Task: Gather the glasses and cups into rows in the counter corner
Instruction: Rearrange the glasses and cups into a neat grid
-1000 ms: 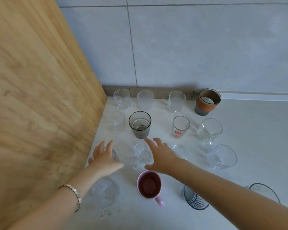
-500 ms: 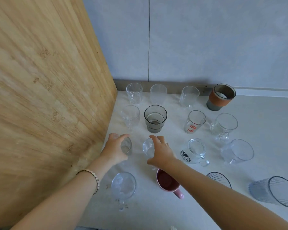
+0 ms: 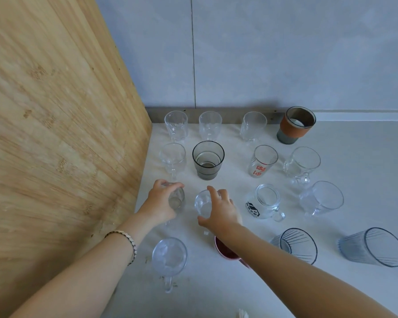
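Note:
Glasses and cups stand in rows in the counter corner. My left hand (image 3: 157, 201) grips a small clear glass (image 3: 177, 198) by the wooden panel. Beside it, my right hand (image 3: 221, 212) grips a clear glass mug (image 3: 202, 204). Behind them stand a smoked grey tumbler (image 3: 208, 160), a clear mug (image 3: 172, 157) and a glass with red print (image 3: 262, 161). Three clear glasses (image 3: 210, 125) and a brown-sleeved cup (image 3: 295, 125) line the wall. A pink mug (image 3: 225, 250) is partly hidden under my right forearm. A clear mug (image 3: 169, 255) stands near the front left.
A tall wooden panel (image 3: 62, 134) walls the left side; a grey tiled wall (image 3: 262, 53) closes the back. To the right stand a printed jar mug (image 3: 265, 201), two clear handled cups (image 3: 321, 198) and two ribbed tumblers (image 3: 372, 246). Bare counter (image 3: 365, 157) lies beyond.
Both hands have closed around the small glass and the clear mug in the third row. The view has shifted, showing more glasses on the right.

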`<move>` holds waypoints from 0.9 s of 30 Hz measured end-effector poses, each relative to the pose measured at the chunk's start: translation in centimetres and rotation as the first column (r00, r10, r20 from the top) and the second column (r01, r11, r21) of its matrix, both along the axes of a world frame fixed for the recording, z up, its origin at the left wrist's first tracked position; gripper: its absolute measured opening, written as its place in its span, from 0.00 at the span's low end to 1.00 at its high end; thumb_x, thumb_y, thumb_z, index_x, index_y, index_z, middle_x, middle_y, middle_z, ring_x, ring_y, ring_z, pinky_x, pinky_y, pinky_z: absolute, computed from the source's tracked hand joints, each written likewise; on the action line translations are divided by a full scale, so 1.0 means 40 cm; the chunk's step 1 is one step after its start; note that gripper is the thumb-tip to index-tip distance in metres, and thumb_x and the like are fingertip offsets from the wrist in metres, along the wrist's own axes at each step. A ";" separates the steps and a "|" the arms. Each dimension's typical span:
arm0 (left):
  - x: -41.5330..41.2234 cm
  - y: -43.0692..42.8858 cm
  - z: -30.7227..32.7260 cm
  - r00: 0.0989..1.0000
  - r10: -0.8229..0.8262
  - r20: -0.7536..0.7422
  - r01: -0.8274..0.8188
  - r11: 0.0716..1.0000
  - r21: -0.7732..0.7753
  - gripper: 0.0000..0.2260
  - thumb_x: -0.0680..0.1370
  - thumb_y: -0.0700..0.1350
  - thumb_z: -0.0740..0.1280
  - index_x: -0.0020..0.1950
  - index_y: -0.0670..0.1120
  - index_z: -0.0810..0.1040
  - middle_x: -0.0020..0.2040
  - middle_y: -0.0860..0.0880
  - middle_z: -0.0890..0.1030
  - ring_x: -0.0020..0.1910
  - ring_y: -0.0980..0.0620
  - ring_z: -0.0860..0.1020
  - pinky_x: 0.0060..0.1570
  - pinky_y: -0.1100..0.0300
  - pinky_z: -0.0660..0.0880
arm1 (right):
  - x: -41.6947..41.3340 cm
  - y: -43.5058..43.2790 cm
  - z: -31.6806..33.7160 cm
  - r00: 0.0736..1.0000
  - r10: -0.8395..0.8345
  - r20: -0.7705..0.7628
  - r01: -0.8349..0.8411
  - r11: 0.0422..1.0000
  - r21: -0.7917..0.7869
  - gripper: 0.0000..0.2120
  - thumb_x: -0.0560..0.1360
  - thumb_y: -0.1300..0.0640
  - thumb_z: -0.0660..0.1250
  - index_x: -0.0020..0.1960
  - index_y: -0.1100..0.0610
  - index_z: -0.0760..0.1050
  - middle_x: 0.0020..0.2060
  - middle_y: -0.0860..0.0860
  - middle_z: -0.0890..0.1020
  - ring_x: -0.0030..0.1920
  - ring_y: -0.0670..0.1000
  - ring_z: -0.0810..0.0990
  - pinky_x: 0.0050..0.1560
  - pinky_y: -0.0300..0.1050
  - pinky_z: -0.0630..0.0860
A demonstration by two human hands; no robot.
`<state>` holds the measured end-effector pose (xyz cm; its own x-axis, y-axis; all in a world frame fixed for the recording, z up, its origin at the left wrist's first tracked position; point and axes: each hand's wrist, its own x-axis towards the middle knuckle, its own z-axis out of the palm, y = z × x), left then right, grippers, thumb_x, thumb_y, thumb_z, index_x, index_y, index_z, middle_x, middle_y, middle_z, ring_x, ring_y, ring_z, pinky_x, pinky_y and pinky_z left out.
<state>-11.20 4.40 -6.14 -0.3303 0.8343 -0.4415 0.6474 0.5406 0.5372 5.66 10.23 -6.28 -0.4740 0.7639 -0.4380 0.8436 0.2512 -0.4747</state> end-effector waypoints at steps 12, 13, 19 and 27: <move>0.204 0.065 0.111 0.974 0.070 -0.215 -0.016 0.970 0.243 0.25 0.72 0.41 0.67 0.69 0.47 0.69 0.73 0.46 0.61 0.75 0.47 0.56 0.71 0.53 0.55 | 0.215 0.099 0.107 0.973 -0.063 -0.221 0.086 0.992 0.096 0.21 0.75 0.53 0.67 0.67 0.55 0.71 0.65 0.51 0.73 0.57 0.52 0.77 0.52 0.33 0.67; 0.241 0.082 0.125 0.982 0.022 -0.188 0.036 0.954 0.296 0.24 0.72 0.41 0.66 0.68 0.46 0.69 0.71 0.47 0.64 0.74 0.48 0.60 0.70 0.55 0.58 | 0.262 0.119 0.119 0.972 -0.072 -0.224 0.102 0.986 0.128 0.17 0.75 0.55 0.67 0.63 0.55 0.75 0.62 0.51 0.75 0.55 0.51 0.77 0.49 0.30 0.65; 0.470 0.185 0.125 0.949 -0.254 -0.187 0.261 0.965 0.013 0.38 0.73 0.59 0.66 0.76 0.46 0.53 0.74 0.46 0.60 0.70 0.43 0.64 0.66 0.51 0.64 | 0.513 0.251 0.148 0.977 -0.202 -0.071 0.214 0.945 0.247 0.20 0.73 0.58 0.68 0.65 0.56 0.74 0.64 0.53 0.74 0.64 0.53 0.72 0.61 0.40 0.68; 0.532 0.216 0.066 0.988 -0.066 -0.140 0.060 0.997 -0.047 0.33 0.74 0.52 0.66 0.75 0.50 0.54 0.69 0.45 0.66 0.64 0.41 0.72 0.58 0.49 0.72 | 0.622 0.306 0.071 0.988 -0.135 0.074 0.135 0.991 0.009 0.47 0.69 0.50 0.73 0.78 0.49 0.46 0.77 0.51 0.51 0.74 0.57 0.61 0.70 0.50 0.64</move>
<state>10.07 13.04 -3.49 -0.3393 0.8368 -0.4297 0.7484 0.5169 0.4156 30.52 22.48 -3.44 -0.3324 0.8205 -0.4650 0.9029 0.1342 -0.4084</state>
